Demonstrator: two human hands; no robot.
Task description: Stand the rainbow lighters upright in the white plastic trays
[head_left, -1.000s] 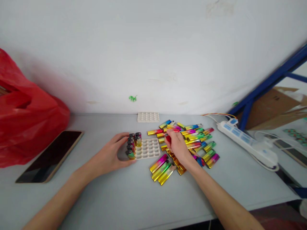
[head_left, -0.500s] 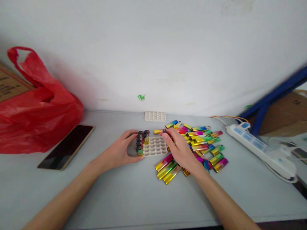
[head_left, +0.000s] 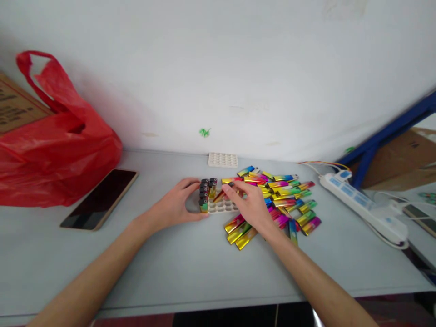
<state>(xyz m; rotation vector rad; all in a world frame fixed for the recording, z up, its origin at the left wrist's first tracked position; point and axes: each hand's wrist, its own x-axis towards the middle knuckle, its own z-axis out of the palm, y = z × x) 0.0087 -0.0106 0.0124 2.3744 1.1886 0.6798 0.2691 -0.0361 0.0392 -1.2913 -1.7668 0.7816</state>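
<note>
A white tray point(head_left: 223, 207) with rows of round hollows lies on the table, and several lighters point(head_left: 204, 194) with black tops stand upright at its left end. My left hand point(head_left: 175, 204) curves around that end, thumb at the front and fingers at the back, gripping the tray. Between the thumb and fingers of my right hand point(head_left: 250, 200) is a red and gold lighter point(head_left: 220, 196), tilted over the hollows, its black top toward the hand. Under and beside that hand spreads a loose pile of shiny multicoloured lighters point(head_left: 281, 191).
A second white tray point(head_left: 223, 160) lies near the wall. On the left are a dark phone point(head_left: 98, 200) and a red plastic bag point(head_left: 61, 156) beside a cardboard box point(head_left: 20, 106). A white power strip point(head_left: 364, 206) with cables lies to the right, near a blue frame point(head_left: 384, 131).
My right hand has moved left, carrying the lighter from the tray's right edge to over its hollows. The lighter's body now shows at a slant. My left hand stays at the tray's end.
</note>
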